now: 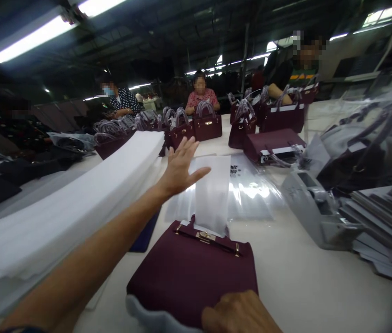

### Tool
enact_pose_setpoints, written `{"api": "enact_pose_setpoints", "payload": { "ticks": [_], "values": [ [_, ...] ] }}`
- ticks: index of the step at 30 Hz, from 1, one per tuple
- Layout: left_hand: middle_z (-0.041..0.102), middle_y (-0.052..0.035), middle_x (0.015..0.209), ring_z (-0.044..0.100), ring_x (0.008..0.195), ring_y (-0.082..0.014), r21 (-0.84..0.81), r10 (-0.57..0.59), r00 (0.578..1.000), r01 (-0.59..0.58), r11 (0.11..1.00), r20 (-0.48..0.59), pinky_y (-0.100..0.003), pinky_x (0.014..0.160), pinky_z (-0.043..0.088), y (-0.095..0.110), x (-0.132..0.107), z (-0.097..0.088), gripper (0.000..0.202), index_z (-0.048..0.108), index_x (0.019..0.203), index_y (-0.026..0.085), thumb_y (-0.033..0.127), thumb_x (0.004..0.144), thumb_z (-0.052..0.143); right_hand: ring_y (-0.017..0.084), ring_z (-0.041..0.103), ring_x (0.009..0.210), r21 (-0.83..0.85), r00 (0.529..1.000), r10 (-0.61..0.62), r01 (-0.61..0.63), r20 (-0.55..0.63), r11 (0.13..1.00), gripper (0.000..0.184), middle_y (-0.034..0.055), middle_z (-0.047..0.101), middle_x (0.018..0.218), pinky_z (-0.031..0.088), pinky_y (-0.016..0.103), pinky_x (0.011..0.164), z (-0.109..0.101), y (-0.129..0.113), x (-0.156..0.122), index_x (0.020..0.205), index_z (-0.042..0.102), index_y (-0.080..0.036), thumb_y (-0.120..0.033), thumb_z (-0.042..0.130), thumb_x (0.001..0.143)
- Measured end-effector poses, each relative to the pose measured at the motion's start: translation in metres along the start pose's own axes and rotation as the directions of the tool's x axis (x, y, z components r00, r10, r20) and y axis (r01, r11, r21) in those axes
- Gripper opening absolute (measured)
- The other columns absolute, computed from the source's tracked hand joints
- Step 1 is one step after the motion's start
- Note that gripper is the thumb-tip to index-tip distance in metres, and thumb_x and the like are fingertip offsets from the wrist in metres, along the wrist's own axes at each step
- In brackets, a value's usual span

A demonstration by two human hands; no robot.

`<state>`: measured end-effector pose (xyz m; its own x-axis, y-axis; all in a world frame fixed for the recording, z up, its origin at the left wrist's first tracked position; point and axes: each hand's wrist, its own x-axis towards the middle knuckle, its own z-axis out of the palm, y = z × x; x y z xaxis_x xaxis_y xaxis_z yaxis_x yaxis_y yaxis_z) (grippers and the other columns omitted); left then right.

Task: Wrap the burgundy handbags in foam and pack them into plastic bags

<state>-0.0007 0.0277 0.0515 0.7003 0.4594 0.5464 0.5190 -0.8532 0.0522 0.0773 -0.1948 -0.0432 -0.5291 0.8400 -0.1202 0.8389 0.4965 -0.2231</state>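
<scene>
A burgundy handbag (189, 273) lies flat on the white table (296, 286) in front of me, its gold clasp (205, 236) facing away. A strip of white foam sheet (213, 194) stands up from behind the clasp. My left hand (180, 167) is stretched out above the table, fingers spread and open, just left of the strip's top and beside the tall stack of white foam sheets (78, 203). My right hand (239, 313) rests on the bag's near edge, fingers curled down onto it.
Clear plastic bags (251, 189) lie beyond the handbag. A tape dispenser (315, 208) and stacked grey cards (386, 222) sit at right. Several wrapped burgundy bags (208, 122) line the far table, where three people sit. Dark bags (5, 180) lie far left.
</scene>
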Motion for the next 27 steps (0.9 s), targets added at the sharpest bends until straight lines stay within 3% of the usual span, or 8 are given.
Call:
{"api": "enact_pose_setpoints", "payload": {
  "ticks": [3,5,8,11,14,17,24,27],
  "values": [
    [0.058,-0.016,0.112,0.051,0.108,-0.031,-0.013,0.104,0.944,-0.106,0.994,0.312,-0.048,0.092,0.035,-0.005,0.06,0.027,0.052,0.052,0.112,0.008,0.051,0.083,0.045,0.013,0.053,0.047,0.104,0.999,0.042,-0.042,0.004,0.994,0.031,-0.0006,0.065,0.06,0.005,0.026,0.035,0.001,0.003,-0.006,0.07,0.059,-0.021,-0.052,0.058,0.074],
    [0.064,-0.0064,0.076,0.06,0.075,-0.0198,-0.064,0.176,0.894,-0.164,0.984,0.411,-0.032,0.072,0.044,0.01,0.068,0.027,0.038,0.06,0.085,0.011,0.046,0.084,0.045,0.014,0.058,0.056,0.2,0.997,0.07,-0.073,0.021,0.977,0.031,0.0005,0.066,0.067,0.008,0.026,0.04,0.002,0.007,-0.01,0.074,0.059,-0.022,-0.052,0.056,0.076],
    [0.053,0.0023,0.058,0.05,0.054,-0.0104,-0.174,0.413,0.805,-0.375,0.91,0.426,-0.022,0.054,0.037,0.052,0.031,0.002,0.031,0.054,0.071,0.016,0.04,0.087,0.043,0.016,0.059,0.058,0.326,0.987,0.161,-0.155,0.01,0.933,0.028,0.0013,0.066,0.068,0.013,0.026,0.044,0.002,0.012,-0.016,0.073,0.059,-0.022,-0.049,0.055,0.077],
    [0.053,0.0028,0.061,0.046,0.049,-0.0121,-0.143,0.556,0.708,-0.556,0.819,0.435,-0.025,0.043,0.03,0.094,-0.047,-0.027,0.015,0.049,0.074,0.018,0.026,0.085,0.045,0.017,0.06,0.064,0.458,0.959,0.237,-0.144,-0.153,0.877,0.02,-0.0003,0.067,0.073,0.024,0.025,0.049,0.007,0.015,-0.017,0.075,0.061,-0.024,-0.041,0.052,0.078],
    [0.05,0.0006,0.06,0.044,0.048,-0.0134,-0.079,0.492,0.812,-0.494,0.866,0.314,-0.028,0.041,0.031,0.112,-0.126,-0.029,0.014,0.048,0.075,0.016,0.011,0.084,0.038,0.018,0.06,0.068,0.487,0.894,0.219,-0.002,-0.39,0.873,0.012,-0.0002,0.067,0.078,0.03,0.025,0.053,0.015,0.014,-0.012,0.078,0.062,-0.024,-0.029,0.052,0.075],
    [0.051,-0.002,0.06,0.046,0.051,-0.0158,-0.009,0.333,0.943,-0.333,0.943,0.019,-0.029,0.044,0.036,0.109,-0.174,-0.01,0.02,0.049,0.094,0.008,0.011,0.083,0.034,0.016,0.056,0.054,0.474,0.894,0.246,-0.044,-0.374,0.88,0.006,-0.0008,0.062,0.061,0.027,0.025,0.049,0.016,0.009,-0.009,0.062,0.059,-0.02,-0.019,0.056,0.067],
    [0.058,-0.0062,0.073,0.053,0.059,-0.016,-0.019,0.32,0.946,-0.321,0.947,-0.054,-0.028,0.049,0.043,0.096,-0.192,0.003,0.023,0.052,0.103,0.009,0.017,0.084,0.043,0.025,0.047,0.104,0.39,0.703,0.323,-0.07,-0.634,0.918,0.021,0.0075,0.054,0.109,0.034,0.042,0.091,0.035,-0.017,-0.041,0.095,0.055,-0.021,-0.028,0.061,0.076],
    [0.062,-0.0083,0.086,0.055,0.061,-0.0131,-0.038,0.403,0.908,-0.409,0.912,-0.116,-0.026,0.05,0.043,0.09,-0.195,-0.002,0.025,0.053,0.107,0.008,0.013,0.083,0.045,0.021,0.041,0.115,0.525,0.628,0.419,-0.02,-0.655,0.851,0.009,0.008,0.045,0.121,0.036,0.034,0.093,0.049,-0.025,-0.05,0.09,0.052,-0.02,-0.019,0.053,0.081]
  ]
}}
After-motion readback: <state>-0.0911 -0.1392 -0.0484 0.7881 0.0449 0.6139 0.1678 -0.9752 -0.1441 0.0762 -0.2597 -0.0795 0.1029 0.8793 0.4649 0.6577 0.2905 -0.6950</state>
